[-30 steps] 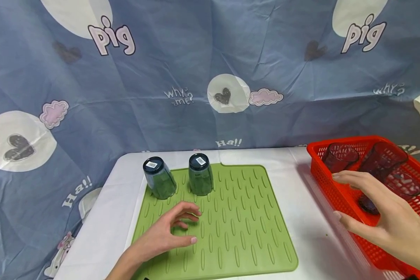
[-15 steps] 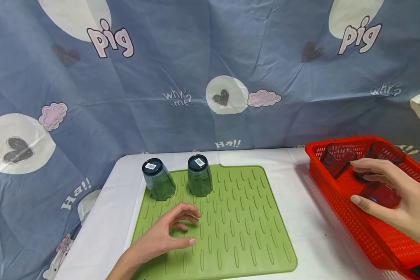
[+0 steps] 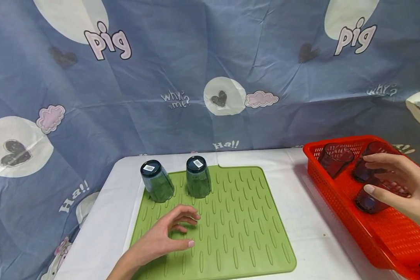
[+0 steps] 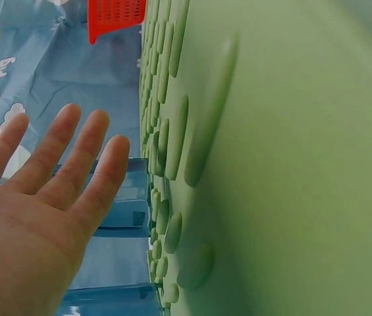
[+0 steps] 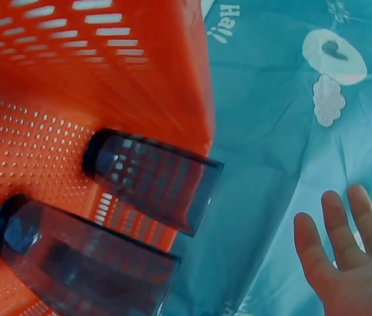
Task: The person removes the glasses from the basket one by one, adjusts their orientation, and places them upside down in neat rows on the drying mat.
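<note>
Over the red basket (image 3: 339, 206) at the right, my right hand (image 3: 413, 186) hovers with bent, parted fingers and holds nothing. Several dark, see-through glasses are in the basket: a glass (image 3: 372, 200) just below and beside that hand, one farther back (image 3: 362, 171), and one in the far left corner (image 3: 336, 155). In the right wrist view, the hand (image 5: 363, 280) is apart from the glasses. My left hand (image 3: 171, 233) is held loosely curved above the green mat (image 3: 238, 221), holding nothing. Beyond it, two blue-tinted glasses stand upside down, left (image 3: 158, 182) and right (image 3: 198, 179).
The mat lies on a white-covered table (image 3: 294, 186). A blue printed cloth (image 3: 182, 46) hangs behind it. The basket's raised rim (image 3: 365, 237) stands between the mat and the glasses inside.
My right hand has moved to the right, farther over the basket, and more of the glasses now shows. The left hand and the two glasses on the mat have stayed in place.
</note>
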`<state>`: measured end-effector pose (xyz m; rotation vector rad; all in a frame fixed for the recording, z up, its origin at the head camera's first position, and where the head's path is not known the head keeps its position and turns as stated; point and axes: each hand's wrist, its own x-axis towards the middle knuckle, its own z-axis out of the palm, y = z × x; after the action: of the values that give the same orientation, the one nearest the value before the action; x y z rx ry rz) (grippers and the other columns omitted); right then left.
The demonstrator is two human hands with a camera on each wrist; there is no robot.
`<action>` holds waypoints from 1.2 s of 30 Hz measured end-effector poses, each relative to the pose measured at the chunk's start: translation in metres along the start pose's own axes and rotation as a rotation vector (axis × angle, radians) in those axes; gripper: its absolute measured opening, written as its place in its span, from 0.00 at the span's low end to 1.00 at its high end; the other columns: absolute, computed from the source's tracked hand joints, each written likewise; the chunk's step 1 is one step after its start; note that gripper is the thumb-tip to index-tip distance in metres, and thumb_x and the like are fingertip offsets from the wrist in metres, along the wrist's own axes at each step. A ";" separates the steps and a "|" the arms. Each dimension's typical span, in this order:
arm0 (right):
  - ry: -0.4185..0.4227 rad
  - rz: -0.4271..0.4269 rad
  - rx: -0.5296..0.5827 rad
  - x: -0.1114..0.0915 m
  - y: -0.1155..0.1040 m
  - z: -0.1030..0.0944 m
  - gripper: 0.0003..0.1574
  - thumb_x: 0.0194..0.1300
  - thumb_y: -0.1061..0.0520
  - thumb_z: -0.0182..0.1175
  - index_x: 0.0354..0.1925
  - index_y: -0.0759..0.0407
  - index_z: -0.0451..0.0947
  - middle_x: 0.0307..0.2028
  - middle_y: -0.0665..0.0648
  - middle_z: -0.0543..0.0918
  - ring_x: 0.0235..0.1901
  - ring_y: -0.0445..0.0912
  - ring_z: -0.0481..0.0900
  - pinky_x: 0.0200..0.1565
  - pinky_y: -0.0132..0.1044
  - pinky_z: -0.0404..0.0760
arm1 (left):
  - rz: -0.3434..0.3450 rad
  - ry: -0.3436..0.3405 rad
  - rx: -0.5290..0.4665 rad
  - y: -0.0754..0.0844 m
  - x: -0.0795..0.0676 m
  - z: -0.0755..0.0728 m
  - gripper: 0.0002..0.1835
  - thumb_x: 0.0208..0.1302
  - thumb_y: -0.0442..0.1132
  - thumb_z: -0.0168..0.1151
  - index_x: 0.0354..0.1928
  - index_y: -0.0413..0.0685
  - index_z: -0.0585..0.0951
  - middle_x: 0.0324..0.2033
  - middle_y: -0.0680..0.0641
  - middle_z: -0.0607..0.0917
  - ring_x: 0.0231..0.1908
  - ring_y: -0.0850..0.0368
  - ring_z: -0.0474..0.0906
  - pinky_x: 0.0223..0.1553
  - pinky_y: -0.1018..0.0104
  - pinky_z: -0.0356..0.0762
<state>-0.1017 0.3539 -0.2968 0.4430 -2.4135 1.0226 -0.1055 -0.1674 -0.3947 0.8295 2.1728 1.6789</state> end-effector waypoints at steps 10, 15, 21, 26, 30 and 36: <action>0.053 0.075 -0.014 0.004 0.026 -0.006 0.41 0.55 0.75 0.66 0.65 0.56 0.69 0.54 0.37 0.72 0.50 0.28 0.70 0.44 0.13 0.65 | -0.040 -0.012 -0.012 -0.002 -0.002 0.001 0.28 0.61 0.33 0.67 0.62 0.51 0.70 0.57 0.38 0.76 0.58 0.40 0.73 0.55 0.54 0.75; 0.074 0.088 -0.035 0.004 0.039 -0.010 0.41 0.58 0.74 0.64 0.67 0.54 0.68 0.54 0.33 0.70 0.49 0.26 0.68 0.42 0.11 0.66 | -0.048 -0.020 -0.019 -0.002 -0.002 0.001 0.28 0.62 0.33 0.67 0.63 0.47 0.69 0.57 0.38 0.76 0.58 0.40 0.73 0.55 0.54 0.75; 0.119 0.145 -0.036 0.004 0.053 -0.014 0.40 0.60 0.71 0.64 0.67 0.49 0.68 0.52 0.31 0.69 0.47 0.26 0.67 0.34 0.14 0.71 | -0.034 -0.022 -0.016 -0.002 -0.002 0.001 0.29 0.61 0.33 0.67 0.63 0.44 0.69 0.57 0.38 0.76 0.58 0.40 0.73 0.55 0.55 0.75; 0.131 0.185 -0.033 0.004 0.061 -0.017 0.39 0.62 0.69 0.64 0.67 0.46 0.68 0.50 0.29 0.69 0.43 0.24 0.69 0.20 0.21 0.72 | -0.032 -0.027 -0.018 -0.002 -0.001 0.002 0.29 0.61 0.33 0.67 0.63 0.47 0.69 0.57 0.39 0.76 0.58 0.40 0.73 0.55 0.55 0.75; 0.137 0.180 -0.034 0.006 0.067 -0.019 0.38 0.62 0.69 0.63 0.67 0.46 0.68 0.50 0.29 0.69 0.47 0.25 0.67 0.30 0.15 0.72 | -0.022 -0.030 -0.021 -0.003 -0.001 0.002 0.29 0.61 0.33 0.67 0.63 0.50 0.70 0.57 0.38 0.76 0.57 0.40 0.73 0.55 0.56 0.75; 0.149 0.180 -0.024 0.007 0.076 -0.021 0.38 0.65 0.70 0.60 0.66 0.40 0.67 0.50 0.28 0.68 0.48 0.23 0.64 0.46 0.10 0.62 | -0.010 -0.033 -0.016 -0.004 -0.001 0.004 0.29 0.61 0.32 0.68 0.62 0.49 0.70 0.57 0.38 0.76 0.56 0.40 0.74 0.55 0.57 0.76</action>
<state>-0.1366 0.4195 -0.3240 0.1375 -2.3605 1.0607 -0.1042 -0.1656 -0.4000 0.8350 2.1348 1.6640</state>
